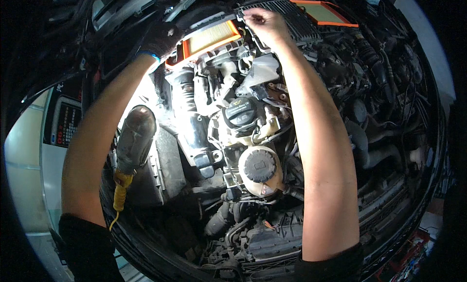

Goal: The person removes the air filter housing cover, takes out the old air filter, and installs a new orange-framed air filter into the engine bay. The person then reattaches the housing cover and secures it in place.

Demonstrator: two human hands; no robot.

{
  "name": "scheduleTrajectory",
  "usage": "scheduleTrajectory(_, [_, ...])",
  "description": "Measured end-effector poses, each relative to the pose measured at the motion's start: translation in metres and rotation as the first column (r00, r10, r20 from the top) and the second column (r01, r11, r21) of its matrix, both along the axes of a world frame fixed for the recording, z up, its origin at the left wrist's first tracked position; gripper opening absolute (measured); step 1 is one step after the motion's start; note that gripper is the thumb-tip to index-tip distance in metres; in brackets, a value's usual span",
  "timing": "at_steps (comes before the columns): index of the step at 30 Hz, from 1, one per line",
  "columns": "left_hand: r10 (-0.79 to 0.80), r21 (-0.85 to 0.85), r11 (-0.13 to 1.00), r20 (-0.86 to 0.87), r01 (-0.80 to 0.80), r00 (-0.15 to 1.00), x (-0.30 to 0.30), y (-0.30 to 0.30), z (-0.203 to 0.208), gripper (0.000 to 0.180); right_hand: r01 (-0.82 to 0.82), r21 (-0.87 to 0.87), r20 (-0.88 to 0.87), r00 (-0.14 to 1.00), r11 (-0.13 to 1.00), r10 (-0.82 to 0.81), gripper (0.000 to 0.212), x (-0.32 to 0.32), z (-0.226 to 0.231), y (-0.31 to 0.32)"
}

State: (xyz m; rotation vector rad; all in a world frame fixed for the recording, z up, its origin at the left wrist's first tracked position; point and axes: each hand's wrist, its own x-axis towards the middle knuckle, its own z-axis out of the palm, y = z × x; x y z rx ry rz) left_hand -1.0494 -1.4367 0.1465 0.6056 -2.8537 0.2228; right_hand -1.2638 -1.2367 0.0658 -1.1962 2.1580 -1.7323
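Observation:
My left hand (pixel 164 38), in a dark glove with a blue cuff, is at the left end of a pleated air filter (pixel 210 40) with an orange rim. Its fingers are lost in shadow, so their grip does not show. The filter lies in a black housing at the far side of the engine bay. At the filter's right end, my bare right hand (pixel 267 25) has its fingers curled together beside a black ribbed cover (pixel 287 19). Whatever they pinch, if anything, is too small to make out.
Another orange-rimmed filter (pixel 328 13) lies at the far right. Between my arms are a black oil filler cap (pixel 239 113) and a coolant tank cap (pixel 260 166). A work lamp (pixel 137 136) with a yellow cord rests by my left forearm.

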Motion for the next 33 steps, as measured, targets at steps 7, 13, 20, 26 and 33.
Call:
scheduleTrajectory(7, [0.018,0.080,0.997,-0.149,-0.006,0.989,-0.006,-0.013,0.003,0.038,0.068,0.135,-0.275,0.961,0.989,-0.029,0.031,0.012,0.007,-0.004])
scheduleTrajectory(13, [0.055,-0.016,0.998,-0.043,-0.056,0.998,-0.011,-0.005,0.009,0.037,0.139,0.131,-0.191,0.975,0.982,-0.113,0.030,0.004,0.002,-0.006])
scheduleTrajectory(20, [-0.006,-0.037,0.999,-0.045,0.004,0.999,-0.007,-0.003,0.013,0.040,0.262,0.319,-0.208,0.957,0.911,-0.202,0.032,0.006,0.022,-0.008])
scheduleTrajectory(26, [0.063,0.016,0.998,-0.107,-0.062,0.992,-0.004,-0.031,-0.004,0.042,0.130,0.243,-0.529,0.848,0.961,0.019,0.049,0.022,0.004,0.012])
scheduleTrajectory(33, [0.006,0.018,1.000,-0.149,-0.004,0.989,0.000,-0.012,0.008,0.036,0.432,0.433,-0.810,0.571,0.791,0.132,0.036,0.060,0.030,0.035])
